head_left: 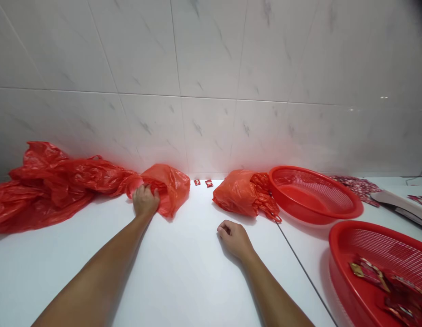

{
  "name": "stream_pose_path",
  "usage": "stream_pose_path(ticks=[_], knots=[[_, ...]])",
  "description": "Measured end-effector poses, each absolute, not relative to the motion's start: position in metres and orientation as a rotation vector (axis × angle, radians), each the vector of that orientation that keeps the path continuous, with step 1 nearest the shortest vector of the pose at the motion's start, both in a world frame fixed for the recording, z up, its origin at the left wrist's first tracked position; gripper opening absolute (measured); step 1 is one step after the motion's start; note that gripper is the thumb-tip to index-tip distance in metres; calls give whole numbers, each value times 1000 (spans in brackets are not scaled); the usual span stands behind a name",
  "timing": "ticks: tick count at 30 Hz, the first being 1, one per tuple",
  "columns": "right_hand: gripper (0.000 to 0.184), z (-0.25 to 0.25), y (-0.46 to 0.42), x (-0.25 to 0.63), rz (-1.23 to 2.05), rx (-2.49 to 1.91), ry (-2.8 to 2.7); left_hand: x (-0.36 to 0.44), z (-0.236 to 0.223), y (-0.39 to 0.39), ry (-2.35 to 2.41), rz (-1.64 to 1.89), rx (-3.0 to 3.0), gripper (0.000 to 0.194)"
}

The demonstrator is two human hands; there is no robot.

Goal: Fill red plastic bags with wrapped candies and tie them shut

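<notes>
My left hand (146, 200) curls at the bag (178, 184), grip unclear; my right hand (234, 237) is loosely closed, nothing visible inside

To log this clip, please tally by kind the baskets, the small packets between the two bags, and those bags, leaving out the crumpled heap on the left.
Baskets: 2 (rear basket, front basket)
Packets: 2 (left packet, right packet)
Bags: 2 (left bag, right bag)
Total: 6
</notes>
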State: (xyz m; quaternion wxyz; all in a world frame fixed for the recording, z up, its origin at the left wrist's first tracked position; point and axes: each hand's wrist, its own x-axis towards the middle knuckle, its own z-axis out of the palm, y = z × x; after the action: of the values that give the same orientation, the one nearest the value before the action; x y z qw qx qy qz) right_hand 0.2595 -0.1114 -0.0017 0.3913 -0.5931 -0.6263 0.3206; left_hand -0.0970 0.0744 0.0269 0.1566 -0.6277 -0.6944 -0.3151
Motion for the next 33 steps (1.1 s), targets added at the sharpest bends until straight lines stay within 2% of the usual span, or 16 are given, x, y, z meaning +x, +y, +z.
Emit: stream_pose_path(ticks=[5,10,14,19,24,27,30,33], knots=[[17,-4,-109,261,809,-1478,-1594,-101,51,52,-2125,-908,-1701,42],[17,0,-111,261,819,-1494,-1616,-122,97,3,-2203,-763,-1792,37],[16,2,-113,261,831,-1474,-1642,-122,117,-62,-2091,-748,-1837,15],[16,2,-115,262,830,-1450,-1660,-85,96,-126,-1614,-1080,-1812,31],[19,4,-119,265,894,-1382,-1646,-44,57,-161,-1256,-969,-2159,32],[29,7,-123,268,934,-1327,-1676,-32,38,-168,-1295,-832,-2276,24],[54,10,-129,270,980,-1264,-1738,-32,31,-171,-1518,-783,-2381,27],[70,13,-133,271,987,-1218,-1813,-28,30,-190,-1690,-806,-2499,27]])
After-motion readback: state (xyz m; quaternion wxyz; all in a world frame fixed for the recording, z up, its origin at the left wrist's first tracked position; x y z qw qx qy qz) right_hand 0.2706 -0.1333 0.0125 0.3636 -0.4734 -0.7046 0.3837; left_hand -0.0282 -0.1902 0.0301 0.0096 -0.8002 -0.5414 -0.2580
